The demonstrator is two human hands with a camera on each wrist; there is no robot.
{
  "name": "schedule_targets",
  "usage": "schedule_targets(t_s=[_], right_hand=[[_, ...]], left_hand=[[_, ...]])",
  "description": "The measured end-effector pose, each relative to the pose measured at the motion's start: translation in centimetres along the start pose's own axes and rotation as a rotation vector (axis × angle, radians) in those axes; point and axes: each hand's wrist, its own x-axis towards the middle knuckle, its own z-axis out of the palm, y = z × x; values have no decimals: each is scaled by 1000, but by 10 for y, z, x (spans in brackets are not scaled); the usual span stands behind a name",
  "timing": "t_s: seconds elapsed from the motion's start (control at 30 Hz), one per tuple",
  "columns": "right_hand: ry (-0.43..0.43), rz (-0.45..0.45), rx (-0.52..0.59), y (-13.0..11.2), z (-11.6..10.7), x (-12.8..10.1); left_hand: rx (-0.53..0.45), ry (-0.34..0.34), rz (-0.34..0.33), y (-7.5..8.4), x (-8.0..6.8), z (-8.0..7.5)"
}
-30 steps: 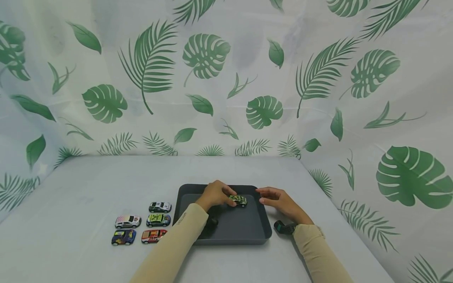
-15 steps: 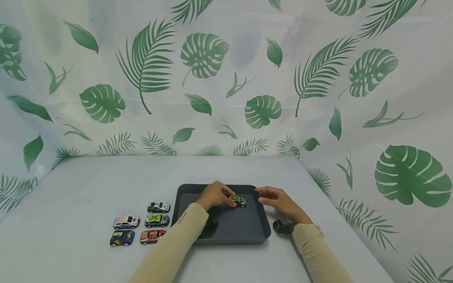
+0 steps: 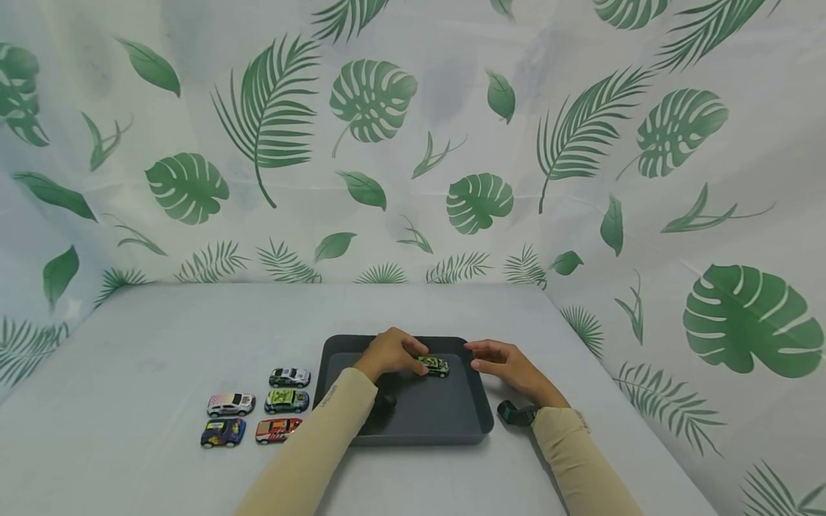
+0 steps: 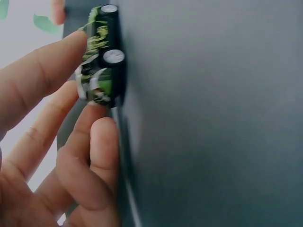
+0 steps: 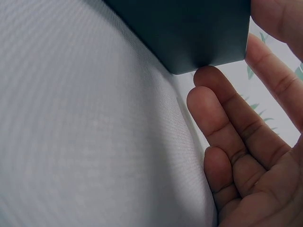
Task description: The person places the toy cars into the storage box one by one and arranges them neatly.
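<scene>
A green-and-black camouflage toy car [image 3: 435, 367] is inside the dark grey tray [image 3: 445, 430], toward its back right. My left hand [image 3: 390, 355] reaches over the tray and pinches the car's rear end lightly, thumb on the near side. In the left wrist view the thumb [image 4: 71, 49] overlaps the toy car [image 4: 102, 71], with the other fingertips close behind it. My right hand [image 3: 516, 369] rests relaxed at the tray's back right corner. The right wrist view has its fingers [image 5: 206, 111] loosely bent beside the tray's outer wall [image 5: 189, 33].
Left of the tray stand several toy cars: a white-and-black one [image 3: 290, 378], a lime-and-blue one [image 3: 287, 401], a pink-and-white one [image 3: 230, 405], a purple one [image 3: 222, 433] and a red-orange one [image 3: 276, 431]. Leaf-printed cloth [image 3: 387, 236] hangs around the white table [image 3: 161, 344].
My left hand has shifted slightly left, uncovering a little more of the car's rear, while the car stays in place. The right hand and tray look unmoved.
</scene>
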Motion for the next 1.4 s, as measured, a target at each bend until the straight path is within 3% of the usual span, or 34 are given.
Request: schedule_targets(t_s=[0.5,0.8,1.2,1.4], right_hand=[[15,-1,-13,0,-1,0],[19,19,-5,0,1,0],[14,14,-14,0,1,0],[13,5,-18,0,0,0]], left_hand=[[-45,-32,55,10,-8,-31],[-89,-132,126,15,-25,-50],[-98,-278,242,6,-50,-66],[-94,-310,269,2,-65,-73]])
